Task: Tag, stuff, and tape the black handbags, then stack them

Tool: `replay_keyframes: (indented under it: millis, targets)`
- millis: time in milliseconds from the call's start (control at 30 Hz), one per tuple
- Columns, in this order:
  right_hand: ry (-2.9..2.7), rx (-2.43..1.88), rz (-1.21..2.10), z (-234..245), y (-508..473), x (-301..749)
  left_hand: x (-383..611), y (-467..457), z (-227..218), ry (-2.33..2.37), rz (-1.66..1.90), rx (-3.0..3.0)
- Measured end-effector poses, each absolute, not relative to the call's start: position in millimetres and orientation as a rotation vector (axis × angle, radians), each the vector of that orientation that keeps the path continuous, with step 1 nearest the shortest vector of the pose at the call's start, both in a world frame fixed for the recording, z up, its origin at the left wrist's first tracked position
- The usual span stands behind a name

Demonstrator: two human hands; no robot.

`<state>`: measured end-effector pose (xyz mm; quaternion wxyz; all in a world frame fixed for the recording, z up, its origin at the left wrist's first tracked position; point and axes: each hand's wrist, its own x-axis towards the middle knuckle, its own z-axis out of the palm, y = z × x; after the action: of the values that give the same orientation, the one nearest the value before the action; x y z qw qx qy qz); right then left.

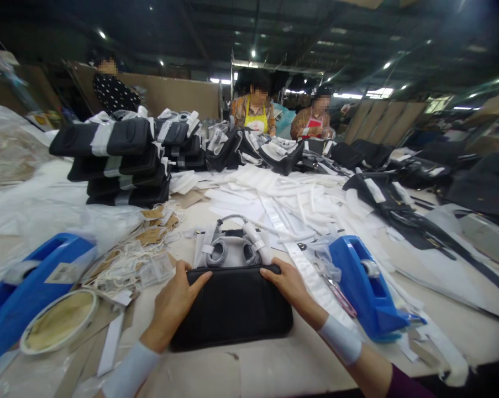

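A black handbag [235,309] lies in front of me on the table. My left hand [178,301] grips its upper left corner, thumb on the near face. At the upper right corner my right hand [293,287] holds it the same way; the other fingers of both hands are mostly hidden behind the bag. Just beyond its top edge are coiled grey-wrapped straps [216,253] and a handle wrapped in white material [254,236]. Pale bands circle both of my wrists.
Blue tape dispensers stand at left [73,249] and right [363,287]. Near the left one are a round dish [61,320] and stringed tags [152,235]. Stacked black bags [127,138], white paper sheets [257,185] and pink-handled scissors [342,298] lie around. Co-workers [253,113] are across the table.
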<state>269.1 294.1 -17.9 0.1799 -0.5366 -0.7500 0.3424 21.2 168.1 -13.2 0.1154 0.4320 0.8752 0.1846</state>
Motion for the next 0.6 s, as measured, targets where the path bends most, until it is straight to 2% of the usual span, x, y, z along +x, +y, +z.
replay_keyframes:
  millis: [100,200,267,333,600]
  targets:
    - [-2.115,-1.519,0.949,-16,292,267,36,172,2,2.716,0.516,1.816]
    - [-2.116,-1.541,0.925,-14,290,266,55,201,22,2.515,0.608,2.259]
    - [-2.119,-1.547,0.913,-13,289,265,66,232,31,2.41,0.63,2.289]
    - [-2.12,-1.55,0.911,-12,289,265,73,265,31,2.398,0.476,2.193]
    - [-2.099,-1.572,0.892,-15,292,262,61,320,-5,2.444,0.293,2.047]
